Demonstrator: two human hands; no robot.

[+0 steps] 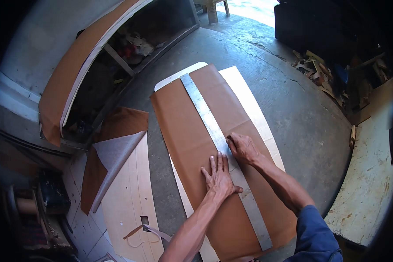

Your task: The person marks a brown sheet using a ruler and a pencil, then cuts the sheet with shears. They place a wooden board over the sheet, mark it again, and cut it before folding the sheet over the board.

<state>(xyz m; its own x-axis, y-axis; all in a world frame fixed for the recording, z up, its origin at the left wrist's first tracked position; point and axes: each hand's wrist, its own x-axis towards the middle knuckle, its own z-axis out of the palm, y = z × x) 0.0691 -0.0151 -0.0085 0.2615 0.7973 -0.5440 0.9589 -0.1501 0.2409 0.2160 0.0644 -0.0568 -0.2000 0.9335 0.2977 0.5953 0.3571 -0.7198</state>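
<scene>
The floor (310, 131) right of the brown sheet (183, 126) offers passage, bounded by the worn board (364, 183).

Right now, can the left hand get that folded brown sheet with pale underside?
Probably: the left hand rests on the long grey metal strip, but nothing stands between it and the folded sheet.

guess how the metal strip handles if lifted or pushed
The metal strip is long and looks thin, so it may flex if lifted by one end. Its shiny face suggests it could slide when pushed, though the left hand on it may resist.
</scene>
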